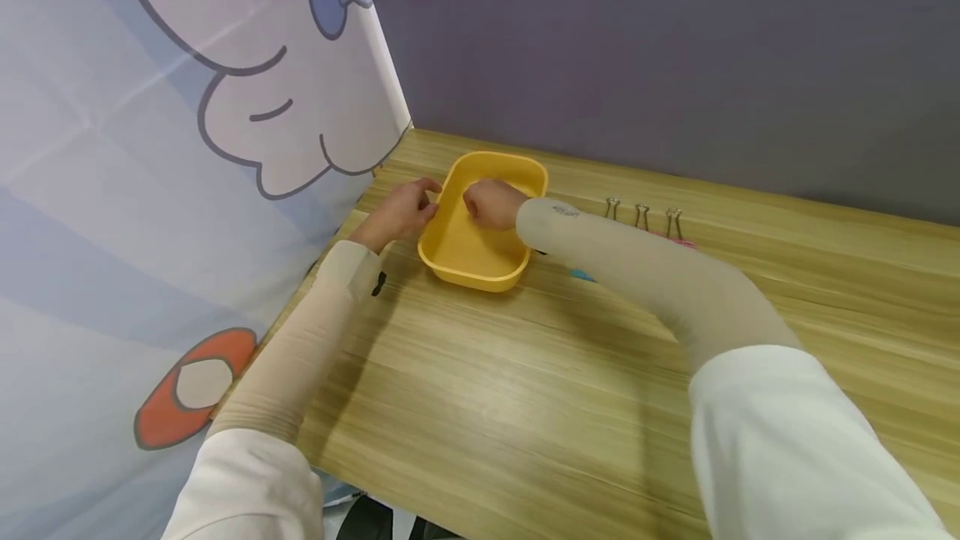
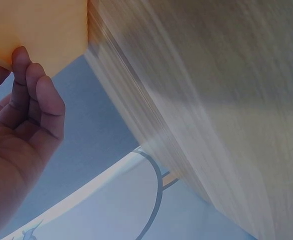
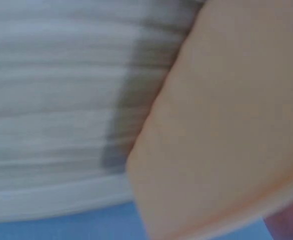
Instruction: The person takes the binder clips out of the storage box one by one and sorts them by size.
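A yellow plastic bin (image 1: 472, 261) stands on the wooden table near the corner. My left hand (image 1: 407, 211) is at its left rim; in the left wrist view the fingers (image 2: 50, 102) lie against the bin's outer wall (image 2: 56, 30) and the thumb is at the rim, pinching it. Inside the bin is my right hand (image 1: 495, 204), reaching over the right rim with its fingers bent downward. Whether those fingers hold anything is hidden. Mostly the bin's wall (image 3: 221, 120) fills the blurred right wrist view, with a bit of the hand at the lower right.
Several binder clips with upright wire handles (image 1: 642, 217) stand right of the bin, partly behind my right forearm; one is pink (image 1: 686, 245). A blue piece (image 1: 582, 276) peeks out below the sleeve. A small black object (image 1: 379, 283) lies by my left wrist. A printed curtain (image 1: 90, 190) borders the left side.
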A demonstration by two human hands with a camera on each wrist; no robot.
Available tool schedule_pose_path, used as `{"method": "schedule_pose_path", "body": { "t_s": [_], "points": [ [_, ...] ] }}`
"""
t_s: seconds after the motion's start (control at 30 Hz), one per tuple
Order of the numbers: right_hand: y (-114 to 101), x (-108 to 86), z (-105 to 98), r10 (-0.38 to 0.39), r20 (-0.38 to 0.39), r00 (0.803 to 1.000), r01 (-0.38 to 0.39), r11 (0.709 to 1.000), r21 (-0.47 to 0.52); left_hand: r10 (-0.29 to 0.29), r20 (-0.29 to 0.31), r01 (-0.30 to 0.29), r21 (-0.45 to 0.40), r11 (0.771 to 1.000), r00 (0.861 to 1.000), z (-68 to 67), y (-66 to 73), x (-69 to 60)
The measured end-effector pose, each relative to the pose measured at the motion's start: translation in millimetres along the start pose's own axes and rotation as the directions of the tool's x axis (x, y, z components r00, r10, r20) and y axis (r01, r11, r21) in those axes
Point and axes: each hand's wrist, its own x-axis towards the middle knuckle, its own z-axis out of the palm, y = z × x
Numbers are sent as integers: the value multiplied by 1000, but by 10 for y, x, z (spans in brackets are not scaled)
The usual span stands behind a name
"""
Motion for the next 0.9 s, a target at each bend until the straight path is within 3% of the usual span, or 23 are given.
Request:
{"method": "schedule_pose_path", "body": {
  "t_s": [0.33,0.63,0.9],
  "points": [
    [183,-237,-266,-11,-86,996,15,999,41,17,0,-17,-5,1000,1000,-38,-63,11],
    [408,-513,-432,-70,-230,971,85,995,57,24,1,-24,-1,1000,1000,-41,-125,2],
    [580,-862,-567,-67,-278,958,82,996,45,44,-2,-44,-8,999,999,-44,-88,-3]
  ]
}}
